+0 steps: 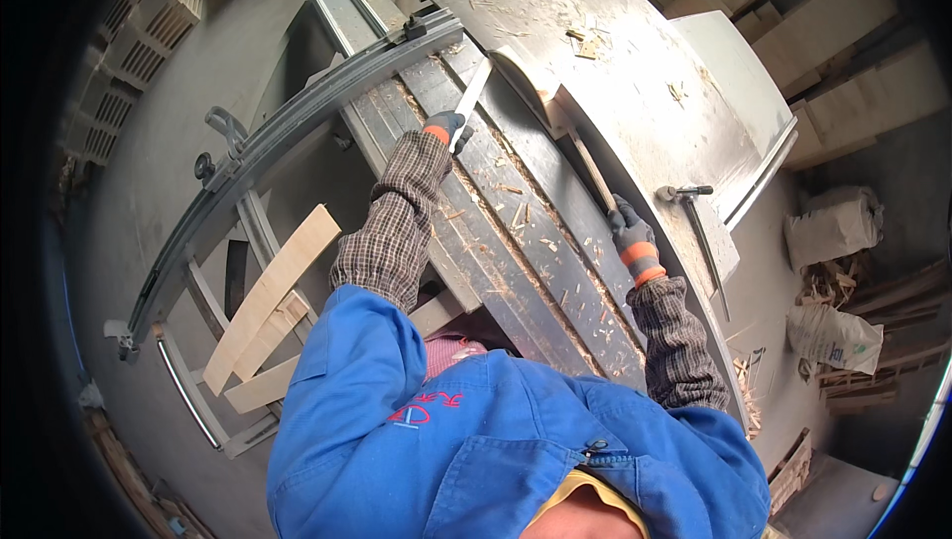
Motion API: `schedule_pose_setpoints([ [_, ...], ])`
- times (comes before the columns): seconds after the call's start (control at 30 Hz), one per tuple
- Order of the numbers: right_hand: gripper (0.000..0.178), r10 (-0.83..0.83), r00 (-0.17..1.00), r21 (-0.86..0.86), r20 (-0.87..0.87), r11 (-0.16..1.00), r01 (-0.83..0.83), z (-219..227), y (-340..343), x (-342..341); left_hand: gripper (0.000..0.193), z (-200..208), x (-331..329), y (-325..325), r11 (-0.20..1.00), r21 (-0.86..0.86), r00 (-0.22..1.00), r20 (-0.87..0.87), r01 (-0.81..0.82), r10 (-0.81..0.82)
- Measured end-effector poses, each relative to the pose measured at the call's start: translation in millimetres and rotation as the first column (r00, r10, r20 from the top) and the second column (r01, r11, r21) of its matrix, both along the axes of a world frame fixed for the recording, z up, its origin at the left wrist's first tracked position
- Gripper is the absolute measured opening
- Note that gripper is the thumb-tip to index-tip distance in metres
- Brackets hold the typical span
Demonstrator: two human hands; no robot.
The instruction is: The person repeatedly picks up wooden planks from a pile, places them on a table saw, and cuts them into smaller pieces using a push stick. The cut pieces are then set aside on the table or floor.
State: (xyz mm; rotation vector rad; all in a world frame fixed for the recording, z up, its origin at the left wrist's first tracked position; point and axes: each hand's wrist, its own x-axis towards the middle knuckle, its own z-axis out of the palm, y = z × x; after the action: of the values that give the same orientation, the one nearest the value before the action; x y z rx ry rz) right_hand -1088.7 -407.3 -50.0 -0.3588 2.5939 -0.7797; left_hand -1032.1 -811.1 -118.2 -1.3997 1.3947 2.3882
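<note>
Over metal table (557, 174), gloved hands (633, 230) gripping strips (594, 174)

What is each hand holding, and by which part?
The left hand holds a pale strip near its lower end; the right hand grips a slim wooden stick by the end nearer the person.

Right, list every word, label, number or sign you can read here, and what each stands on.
Blue jacket, chest: red lettering and an emblem; I won't copy them out.
Lower pale sack, right side: dark print, too small to read.
No other text can be made out.
</note>
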Motion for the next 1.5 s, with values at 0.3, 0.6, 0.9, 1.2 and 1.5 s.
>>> schedule_pose_setpoints([
  [0.3, 0.042, -0.043, 0.999, -0.1, 0.013, 0.994, 0.044, -34.6, 7.2, -6.5, 0.027, -4.9, 1.8, 7.4, 0.969, 0.239, 0.99, -0.104, -0.066, 0.093],
  [0.6, 0.042, -0.033, 0.999, -0.114, -0.034, 0.993, 0.029, -33.8, 0.6, -2.8, 0.027, -10.5, 0.2, 11.8, 0.939, 0.324, 0.983, -0.099, -0.116, 0.156],
  [0.9, 0.043, -0.032, 0.997, -0.096, -0.068, 0.995, 0.025, -33.6, -1.7, -2.4, 0.026, -5.1, -3.0, 12.5, 0.952, 0.28, 0.986, -0.076, -0.121, 0.148],
  [1.2, 0.044, -0.021, 1.0, -0.08, -0.015, 0.997, 0.02, -15.8, -8.8, -1.7, 0.042, -13.0, 7.2, -2.9, 0.999, 0.013, 0.995, -0.089, -0.038, 0.039],
  [1.5, 0.043, -0.019, 0.999, -0.136, -0.029, 0.991, 0.015, -32.6, -13.8, -8.1, 0.037, 2.2, 7.2, 5.4, 1.0, -0.009, 0.998, -0.07, 0.004, -0.005],
])
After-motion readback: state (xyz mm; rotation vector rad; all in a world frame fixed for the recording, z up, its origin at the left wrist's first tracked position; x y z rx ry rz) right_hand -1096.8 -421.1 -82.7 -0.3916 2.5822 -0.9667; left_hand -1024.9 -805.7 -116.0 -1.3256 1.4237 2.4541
